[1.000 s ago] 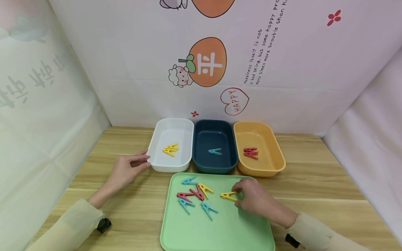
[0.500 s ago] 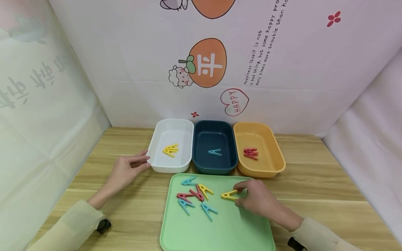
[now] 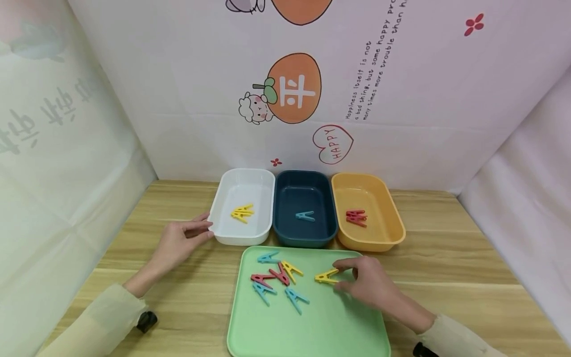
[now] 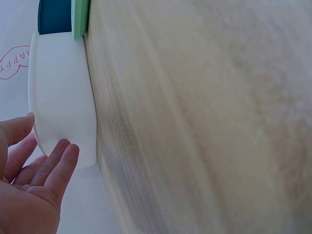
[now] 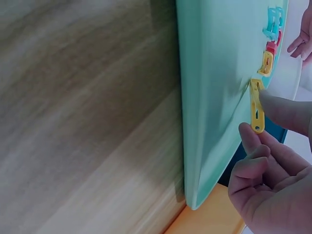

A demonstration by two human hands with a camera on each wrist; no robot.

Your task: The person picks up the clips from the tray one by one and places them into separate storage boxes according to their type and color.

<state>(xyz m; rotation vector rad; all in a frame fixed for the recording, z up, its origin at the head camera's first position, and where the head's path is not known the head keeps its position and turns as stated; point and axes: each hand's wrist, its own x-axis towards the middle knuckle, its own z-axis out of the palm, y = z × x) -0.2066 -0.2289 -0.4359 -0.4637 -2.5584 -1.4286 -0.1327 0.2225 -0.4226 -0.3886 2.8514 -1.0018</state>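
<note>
My right hand pinches a yellow clothespin by its two spread legs, low over the right part of a green tray. In the right wrist view, thumb and forefinger meet at this yellow clothespin. On the tray's left side lie several other clothespins: blue ones, red ones and a yellow one. My left hand rests its extended fingertips against the left side of a white box. Close to that box's wall, the left fingers look loosely spread.
Right of the white box stand a dark blue box holding one blue clothespin and an orange box with red clothespins. Yellow clothespins lie in the white box. A printed cloth rises behind the wooden table.
My right hand has shifted slightly to the right, and the yellow clothespin has moved a little with it. My left hand stays at the white box.
</note>
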